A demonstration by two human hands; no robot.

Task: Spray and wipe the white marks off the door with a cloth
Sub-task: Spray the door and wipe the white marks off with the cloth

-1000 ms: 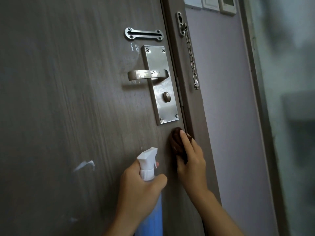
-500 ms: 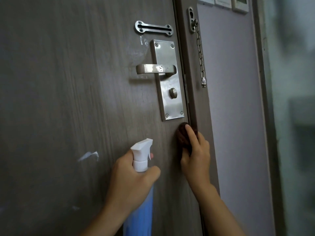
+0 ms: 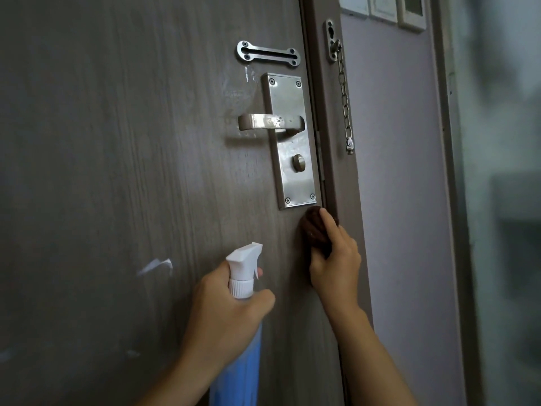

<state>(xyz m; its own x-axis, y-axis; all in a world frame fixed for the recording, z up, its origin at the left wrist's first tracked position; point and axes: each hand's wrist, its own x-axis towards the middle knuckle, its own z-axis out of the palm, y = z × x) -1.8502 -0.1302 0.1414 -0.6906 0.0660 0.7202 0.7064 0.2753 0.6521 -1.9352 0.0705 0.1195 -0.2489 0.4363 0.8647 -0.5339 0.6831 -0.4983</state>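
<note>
- Right hand (image 3: 336,259) pressing a dark brown cloth (image 3: 314,227) flat against the door (image 3: 117,171), fingers curled over the cloth and gripping it.
- Cloth bunched into a small wad, just below the bottom right corner of the metal lock plate (image 3: 292,142), touching the door's edge beside the frame (image 3: 336,177).
- Left hand (image 3: 222,312) wrapped round the neck of a spray bottle (image 3: 243,347), thumb across the front, one fingertip showing past the trigger.
- Bottle upright, blue body, white nozzle (image 3: 244,256) pointing at the door, lower left of the cloth and apart from it.
- White mark (image 3: 156,265) on the door to the left of the nozzle; fainter white smears (image 3: 234,89) above the handle (image 3: 269,122), near the slotted chain-lock bar (image 3: 268,54).
- Small pale spots low on the left of the door, blurred.
- Chain (image 3: 344,98) hanging loose from its bracket on the frame.
- Wall switches (image 3: 383,8) at the top right.
</note>
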